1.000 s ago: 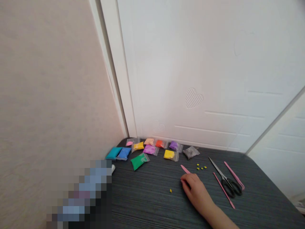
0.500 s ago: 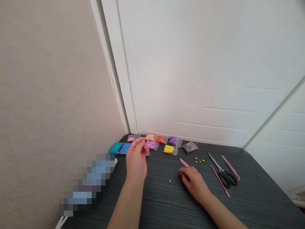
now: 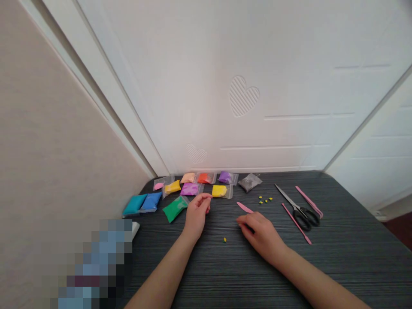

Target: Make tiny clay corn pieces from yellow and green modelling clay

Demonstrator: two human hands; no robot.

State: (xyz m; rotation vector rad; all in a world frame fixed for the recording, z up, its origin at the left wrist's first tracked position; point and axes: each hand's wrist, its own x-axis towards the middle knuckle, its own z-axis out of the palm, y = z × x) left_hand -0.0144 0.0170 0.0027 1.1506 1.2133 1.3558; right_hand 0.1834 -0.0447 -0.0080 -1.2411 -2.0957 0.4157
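Observation:
My left hand (image 3: 197, 213) rests on the dark table (image 3: 337, 266) with fingers curled loosely, fingertips near the yellow clay bag (image 3: 219, 191) and the magenta bag (image 3: 189, 189); nothing shows in it. My right hand (image 3: 261, 231) lies palm down, its fingers closed on a pink modelling tool (image 3: 244, 207) whose tip sticks out toward the back. A tiny yellow clay piece (image 3: 224, 239) lies between my hands. A green clay bag (image 3: 174, 208) sits left of my left hand.
Several small clay bags line the table's back: teal (image 3: 134, 204), blue (image 3: 150, 201), orange (image 3: 204, 177), purple (image 3: 226, 177), grey (image 3: 249, 182). Small yellow bits (image 3: 265, 200), black scissors (image 3: 298, 211) and two pink tools (image 3: 308, 201) lie right. A white door stands behind.
My left hand came into view and settled on the table near the yellow bag. The view tilted and shifted; my right hand stayed on the pink tool.

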